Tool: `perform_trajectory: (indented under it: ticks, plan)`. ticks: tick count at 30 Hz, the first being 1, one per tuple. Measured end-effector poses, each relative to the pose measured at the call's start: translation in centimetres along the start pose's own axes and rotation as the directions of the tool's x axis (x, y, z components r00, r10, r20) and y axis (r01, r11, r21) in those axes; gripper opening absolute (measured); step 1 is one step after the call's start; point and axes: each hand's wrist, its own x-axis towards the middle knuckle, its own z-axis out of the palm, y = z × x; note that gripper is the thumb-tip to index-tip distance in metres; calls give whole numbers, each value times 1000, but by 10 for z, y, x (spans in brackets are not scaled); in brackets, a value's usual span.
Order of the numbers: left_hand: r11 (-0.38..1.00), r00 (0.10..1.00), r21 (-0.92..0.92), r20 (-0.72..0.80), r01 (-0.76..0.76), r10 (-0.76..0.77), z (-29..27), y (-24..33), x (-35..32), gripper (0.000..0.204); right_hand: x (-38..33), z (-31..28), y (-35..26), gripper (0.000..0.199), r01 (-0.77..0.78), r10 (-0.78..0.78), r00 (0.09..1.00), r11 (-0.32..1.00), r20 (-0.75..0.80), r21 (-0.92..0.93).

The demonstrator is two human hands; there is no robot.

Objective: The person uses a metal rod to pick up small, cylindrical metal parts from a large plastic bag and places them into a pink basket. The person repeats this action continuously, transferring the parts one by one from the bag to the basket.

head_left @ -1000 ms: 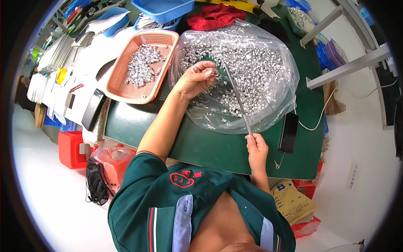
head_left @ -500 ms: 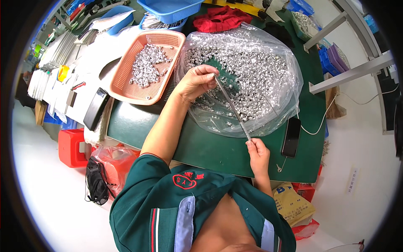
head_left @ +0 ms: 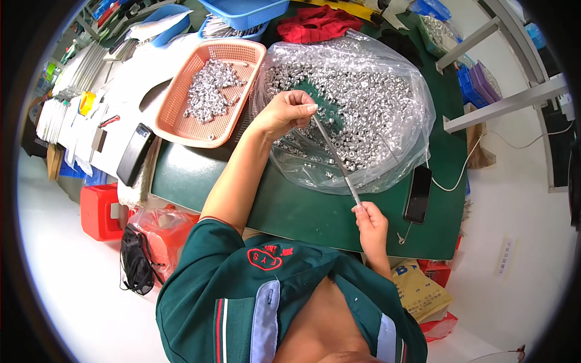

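A long, thin metal rod [head_left: 334,150] slants down to the right between my two hands. My right hand [head_left: 371,225] is closed around its lower end, above the green table's near edge. At the upper end my left hand [head_left: 288,115] is closed in a pinch, thumb against fingers. The thumb hides what those fingertips hold there, the rod's tip or a small part. Behind the rod lies a wide clear plastic bag [head_left: 417,109], spread open and full of small silvery metal parts [head_left: 369,109]. A green patch shows among the parts beside my left hand.
Left of the bag, a salmon-coloured basket [head_left: 169,115] holds more small metal parts. Phones lie at the right [head_left: 418,195] and left [head_left: 135,155]. Behind are a red cloth [head_left: 318,25] and a blue basket [head_left: 245,15]. A metal frame [head_left: 508,107] stands at the right.
The whole view has shifted very slightly. My left fingers have moved a little at the rod's upper end, and more of the thumb shows. My right hand keeps its grip on the lower end.
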Motion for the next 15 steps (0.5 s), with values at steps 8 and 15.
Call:
perform_trajectory:
  ticks: [8, 15]
  plan:
    - [954, 985, -274, 87, -123, 152, 6, -9, 1, 21, 6, -9, -25, 25, -427, 286, 886, 812, 365, 399]
    - [958, 985, -226, -33, -175, 172, 12, -12, 3, 21, 10, -5, -19, 25, -474, 298, 860, 767, 415, 432]
